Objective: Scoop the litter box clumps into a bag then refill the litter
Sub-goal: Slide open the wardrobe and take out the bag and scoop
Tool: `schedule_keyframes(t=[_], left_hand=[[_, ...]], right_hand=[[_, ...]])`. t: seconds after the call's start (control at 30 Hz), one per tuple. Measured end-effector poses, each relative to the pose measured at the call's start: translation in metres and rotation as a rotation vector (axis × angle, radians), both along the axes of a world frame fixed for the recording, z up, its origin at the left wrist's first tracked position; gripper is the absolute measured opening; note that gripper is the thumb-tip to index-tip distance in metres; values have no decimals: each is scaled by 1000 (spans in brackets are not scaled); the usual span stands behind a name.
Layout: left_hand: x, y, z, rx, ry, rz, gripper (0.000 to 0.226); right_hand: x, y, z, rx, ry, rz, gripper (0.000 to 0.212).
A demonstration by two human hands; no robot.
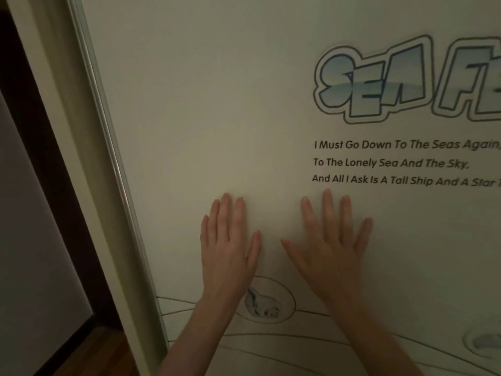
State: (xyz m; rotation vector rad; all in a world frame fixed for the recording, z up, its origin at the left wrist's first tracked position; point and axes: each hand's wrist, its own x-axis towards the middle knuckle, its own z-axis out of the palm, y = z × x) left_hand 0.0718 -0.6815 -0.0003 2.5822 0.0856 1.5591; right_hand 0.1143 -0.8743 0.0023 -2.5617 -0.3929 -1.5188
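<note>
No litter box, scoop, bag or litter is in view. My left hand (229,245) and my right hand (332,242) both lie flat, fingers straight and spread, against a white panel (217,118) that looks like a sliding door. The two hands are side by side at mid height, a short gap between the thumbs. Neither hand holds anything.
The panel carries blue "SEA" lettering (374,82), lines of printed verse (393,162) and a round animal picture (267,301). A metal edge strip (113,147) and cream frame (62,137) run down its left side. Beyond is a dark-framed opening (40,240) and wooden floor (105,348). The light is dim.
</note>
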Motion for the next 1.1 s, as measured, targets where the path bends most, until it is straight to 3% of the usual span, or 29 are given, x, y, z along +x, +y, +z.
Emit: schedule_keyframes(t=[0.17,0.6,1.1], left_hand=[[25,7,-18,43,20,6,75],[53,3,-35,45,-96,-22,78],[60,-59,-36,30,-88,-54,79]], right_hand=[[19,-1,-14,-7,-32,-24,92],[38,-11,-21,31,-124,-12,89],[41,-72,-21,7,-127,-43,89]])
